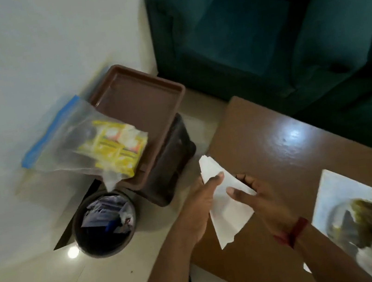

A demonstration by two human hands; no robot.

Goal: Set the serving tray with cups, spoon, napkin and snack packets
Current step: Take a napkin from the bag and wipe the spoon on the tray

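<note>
Item in hand: white napkin (226, 205); held over the near corner of the wooden table (279, 150), between both hands; partly folded, lower edge ragged and hanging free
Left hand (203, 208): thumb on top of the napkin's upper part, fingers beneath; closed on the paper
Right hand (259, 195): thumb and fingertips pinched on the napkin's right edge; red band at the wrist
Serving tray (141, 113): brown, shallow; resting on a dark stand beside the wall, well apart from the hands; its floor mostly bare
Snack packets (113, 147): yellow; inside a clear zip bag (65, 140) that overlaps the tray's left rim; not yet laid out loose
Cups, spoon: not identifiable; a blurred object at lower right cannot be made out
Waste bin (106, 224): on the floor, just below the tray; holds paper scraps
Step in hand (judged): folding or smoothing the napkin before placement
Next move (judged): finish the fold; carry the napkin left and forward, clear of the bin; lay it flat on the tray's bare floor, away from the bag
</note>
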